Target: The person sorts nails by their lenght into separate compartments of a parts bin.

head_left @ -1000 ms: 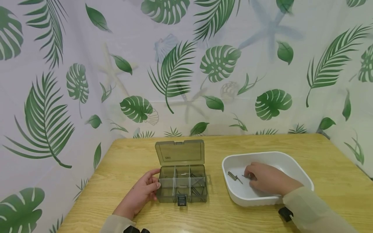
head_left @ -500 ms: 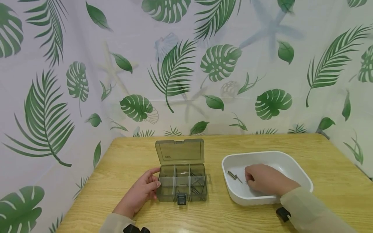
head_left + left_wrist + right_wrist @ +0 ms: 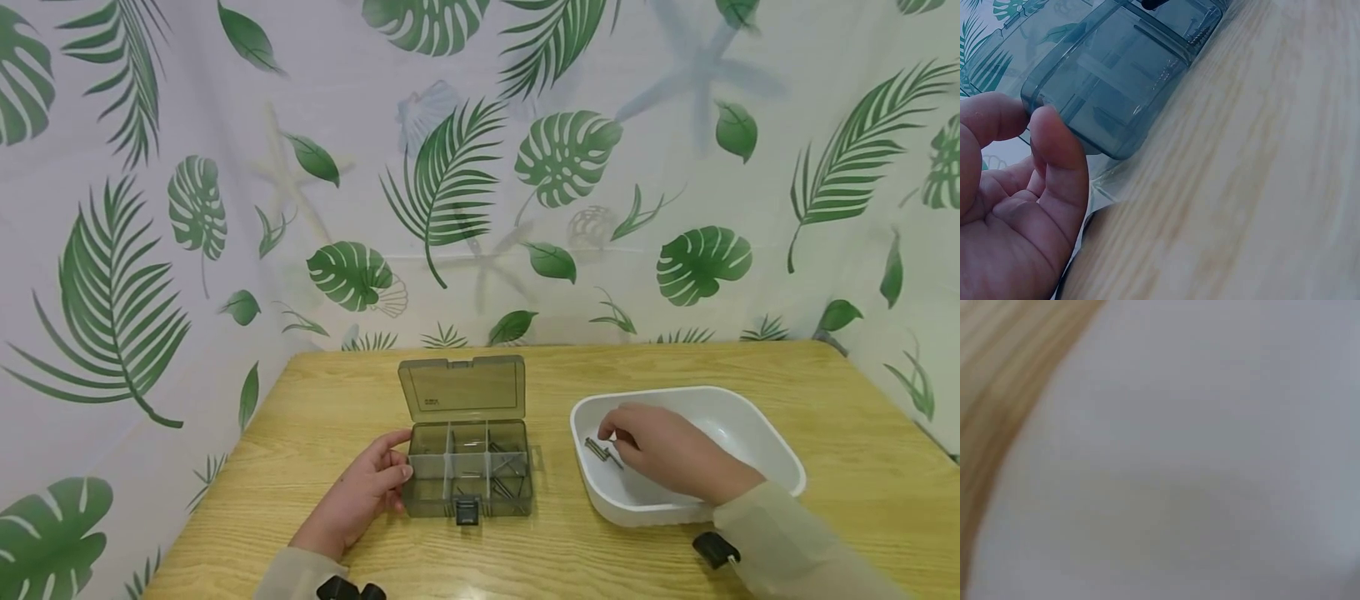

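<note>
A smoky translucent compartment box [image 3: 468, 468] stands on the table with its lid raised. Its right-hand and middle compartments hold thin metal screws or nails [image 3: 507, 492]. My left hand [image 3: 365, 487] grips the left side of the box, thumb at the front corner and fingers behind; the left wrist view shows thumb and forefinger pinching that corner. Over the left part of a white tray [image 3: 765, 442], my right hand [image 3: 671, 450] has bent fingers just above several metal screws [image 3: 597, 450]. Whether its fingertips hold anything is too small to tell. The right wrist view shows only the blurred tray wall.
The wooden table [image 3: 352, 387] runs back to a leaf-patterned cloth [image 3: 480, 208], which also hangs at both sides. The upright lid [image 3: 463, 389] rises behind the box. A strip of tabletop separates box and tray.
My right hand came down in the tray with its fingers drawn together, then moved left and up toward the loose screws. My left hand and the box have stayed put.
</note>
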`<state>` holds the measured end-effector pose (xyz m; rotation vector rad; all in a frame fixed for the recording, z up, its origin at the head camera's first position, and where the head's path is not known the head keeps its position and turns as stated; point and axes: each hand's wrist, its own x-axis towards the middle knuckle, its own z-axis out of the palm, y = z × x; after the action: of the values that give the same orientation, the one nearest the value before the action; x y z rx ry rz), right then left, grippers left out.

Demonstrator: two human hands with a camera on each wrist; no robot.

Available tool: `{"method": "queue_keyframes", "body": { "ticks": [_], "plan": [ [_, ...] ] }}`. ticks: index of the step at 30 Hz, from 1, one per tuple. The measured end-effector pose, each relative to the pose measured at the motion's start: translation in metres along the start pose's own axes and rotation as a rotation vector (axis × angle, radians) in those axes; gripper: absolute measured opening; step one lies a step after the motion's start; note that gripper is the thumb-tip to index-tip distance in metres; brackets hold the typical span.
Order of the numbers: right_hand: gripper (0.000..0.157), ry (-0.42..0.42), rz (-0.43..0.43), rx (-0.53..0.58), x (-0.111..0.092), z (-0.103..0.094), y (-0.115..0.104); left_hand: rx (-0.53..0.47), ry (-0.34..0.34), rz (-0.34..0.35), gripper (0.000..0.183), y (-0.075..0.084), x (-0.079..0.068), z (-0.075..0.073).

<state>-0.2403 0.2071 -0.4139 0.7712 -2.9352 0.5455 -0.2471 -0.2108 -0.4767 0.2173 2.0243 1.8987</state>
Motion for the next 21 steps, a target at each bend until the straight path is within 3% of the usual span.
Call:
{"method": "queue_keyframes", "body": {
  "ticks": [11, 21],
  "plan": [
    [0.022, -0.002, -0.144, 0.057, 0.026, 0.001, -0.052, -0.004, 0.003, -0.007, 0.059, -0.002, -0.002, -0.001],
    [0.019, -0.011, -0.222, 0.021, 0.055, 0.015, -0.103, -0.002, -0.004, -0.007, 0.059, 0.002, -0.003, 0.001]
  ]
}}
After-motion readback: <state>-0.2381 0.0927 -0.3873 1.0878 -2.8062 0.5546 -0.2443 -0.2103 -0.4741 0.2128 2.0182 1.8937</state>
